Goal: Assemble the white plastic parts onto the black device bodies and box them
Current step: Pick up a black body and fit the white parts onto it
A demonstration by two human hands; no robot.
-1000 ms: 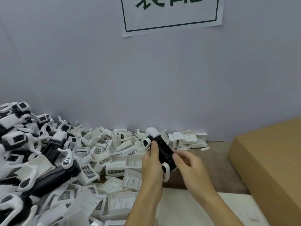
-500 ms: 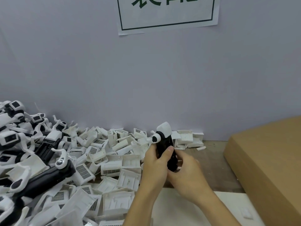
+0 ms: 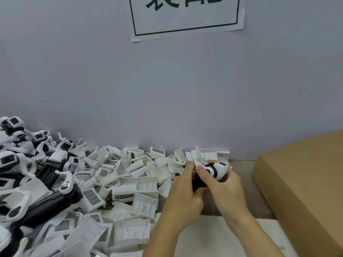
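Observation:
Both my hands hold one black device body with a white head (image 3: 216, 170) just above the table, right of the parts heap. My left hand (image 3: 182, 188) grips its black lower end, thumb up near the white head. My right hand (image 3: 225, 184) wraps round the device from the right, its thumb lying on the white part by a black round piece. A heap of loose white plastic parts (image 3: 130, 184) with grille inserts covers the middle of the table. Black device bodies with white fittings (image 3: 46, 199) are piled at the left.
A brown cardboard box (image 3: 304, 186) stands at the right, its top closed toward me. A pale wall (image 3: 167, 89) with a paper sign (image 3: 185, 15) rises right behind the table. A white sheet (image 3: 213, 238) lies under my forearms on the brown table top (image 3: 243, 201).
The device has tipped from upright to lying toward the right, its white head now pointing at the box. My right hand has moved up over the head; both hands shifted slightly right.

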